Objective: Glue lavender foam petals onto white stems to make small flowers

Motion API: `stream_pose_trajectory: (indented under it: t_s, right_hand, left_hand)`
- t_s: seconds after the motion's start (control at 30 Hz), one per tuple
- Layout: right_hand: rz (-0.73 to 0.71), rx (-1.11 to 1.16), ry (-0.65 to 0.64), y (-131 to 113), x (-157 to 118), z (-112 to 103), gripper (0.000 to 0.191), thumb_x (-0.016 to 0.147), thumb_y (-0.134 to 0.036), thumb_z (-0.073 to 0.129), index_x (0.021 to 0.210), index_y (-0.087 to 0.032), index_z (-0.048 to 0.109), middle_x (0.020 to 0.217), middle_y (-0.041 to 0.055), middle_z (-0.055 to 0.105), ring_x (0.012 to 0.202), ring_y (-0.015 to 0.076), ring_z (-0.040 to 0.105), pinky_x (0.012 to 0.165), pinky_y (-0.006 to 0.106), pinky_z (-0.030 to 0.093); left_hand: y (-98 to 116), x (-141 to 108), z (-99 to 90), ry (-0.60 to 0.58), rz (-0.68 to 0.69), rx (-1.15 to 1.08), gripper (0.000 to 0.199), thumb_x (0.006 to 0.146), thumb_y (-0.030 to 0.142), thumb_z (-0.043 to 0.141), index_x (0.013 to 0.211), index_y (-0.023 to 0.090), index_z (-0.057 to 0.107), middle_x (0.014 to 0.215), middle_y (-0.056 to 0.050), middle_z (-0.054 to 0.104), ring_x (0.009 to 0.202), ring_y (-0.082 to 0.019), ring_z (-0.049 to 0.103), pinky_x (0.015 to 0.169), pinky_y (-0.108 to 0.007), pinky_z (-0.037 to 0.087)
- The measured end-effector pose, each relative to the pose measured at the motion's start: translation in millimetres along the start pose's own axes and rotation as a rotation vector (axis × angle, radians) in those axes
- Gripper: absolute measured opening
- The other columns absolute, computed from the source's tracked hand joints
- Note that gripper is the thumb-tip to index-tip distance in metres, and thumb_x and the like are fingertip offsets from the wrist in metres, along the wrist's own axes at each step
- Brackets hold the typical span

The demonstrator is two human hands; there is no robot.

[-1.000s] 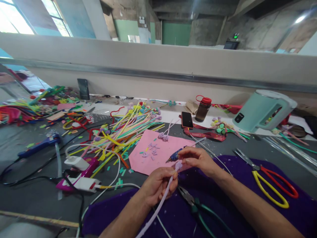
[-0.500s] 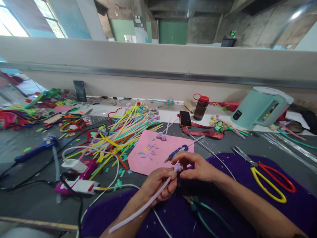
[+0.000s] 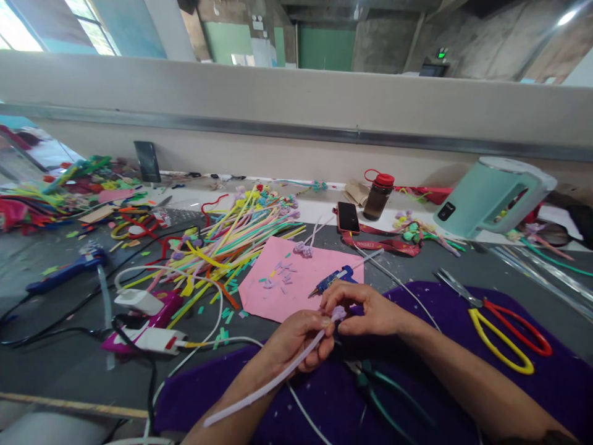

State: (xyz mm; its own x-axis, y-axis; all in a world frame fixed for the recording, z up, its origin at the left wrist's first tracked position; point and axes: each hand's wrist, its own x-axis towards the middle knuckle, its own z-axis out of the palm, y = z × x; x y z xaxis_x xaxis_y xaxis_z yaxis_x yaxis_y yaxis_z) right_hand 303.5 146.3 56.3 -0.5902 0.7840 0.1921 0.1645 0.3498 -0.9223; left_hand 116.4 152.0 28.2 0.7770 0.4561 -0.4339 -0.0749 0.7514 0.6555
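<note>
In the head view my left hand (image 3: 293, 339) is closed on the stem of a lilac pipe cleaner flower (image 3: 339, 313). Its long fuzzy stem (image 3: 266, 388) runs down over my left forearm. My right hand (image 3: 370, 309) curls round the flower head from the right, fingertips and thumb on either side of it. Just behind my hands a blue hot glue gun (image 3: 336, 278) lies on a pink sheet (image 3: 259, 290). Another lilac flower piece (image 3: 304, 249) and several short lilac snippets (image 3: 283, 275) rest on that sheet. Under my hands are green-handled pliers (image 3: 377, 386).
Scissors with red and yellow handles (image 3: 503, 337) lie on a purple cloth (image 3: 217, 395). Bundled pipe cleaners (image 3: 250, 232), a magenta power strip (image 3: 162, 315) with cables and another blue glue gun (image 3: 69, 272) are left. A phone (image 3: 348, 217), bottle (image 3: 378, 198) and kettle (image 3: 486, 198) stand behind.
My hands and the flower have shifted slightly right in the picture, and the view has tilted a little. The grip on the stem looks the same.
</note>
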Motion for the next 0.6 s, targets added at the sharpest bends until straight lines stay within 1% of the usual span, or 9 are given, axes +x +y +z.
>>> stream_pose_trajectory:
  t_s: [0.2,0.43,0.53,0.6]
  right_hand:
    - [0.028,0.030,-0.036,-0.6,-0.1,-1.7,0.021,0.070,-0.019,0.063,0.092,-0.018,0.062,0.098,0.0048,0.058,0.091,0.0191,0.055,0.079,0.032,0.042]
    - [0.016,0.050,-0.035,-2.9,0.0,-2.2,0.018,0.071,-0.022,0.063,0.089,-0.018,0.064,0.098,0.0054,0.059,0.091,0.0193,0.054,0.078,0.032,0.041]
    - [0.049,0.087,-0.012,-2.7,-0.4,-1.7,0.026,0.070,-0.023,0.063,0.096,-0.018,0.062,0.099,0.0048,0.058,0.086,0.0174,0.054,0.073,0.029,0.042]
    - [0.093,0.156,0.060,-0.6,-0.1,-1.2,0.035,0.070,-0.026,0.063,0.104,-0.019,0.059,0.101,0.0045,0.059,0.082,0.0158,0.054,0.069,0.027,0.042]
  left_hand:
    - [-0.5,0.6,-0.3,-0.003,-0.005,0.009,0.016,0.069,0.027,0.049,0.062,0.014,0.053,0.040,0.000,0.054,0.020,-0.005,0.032,0.020,-0.014,0.018]
    - [-0.1,0.5,0.0,-0.007,-0.004,0.013,0.016,0.069,0.026,0.049,0.060,0.013,0.054,0.040,0.000,0.054,0.021,-0.006,0.032,0.021,-0.014,0.018]
    - [-1.0,-0.5,2.2,-0.013,0.044,0.000,0.018,0.072,0.027,0.050,0.063,0.013,0.055,0.040,0.001,0.053,0.021,-0.004,0.030,0.022,-0.014,0.017]
    - [-1.3,-2.5,4.5,0.014,0.129,0.002,0.019,0.075,0.029,0.052,0.067,0.013,0.056,0.041,0.001,0.054,0.022,-0.004,0.033,0.024,-0.014,0.019]
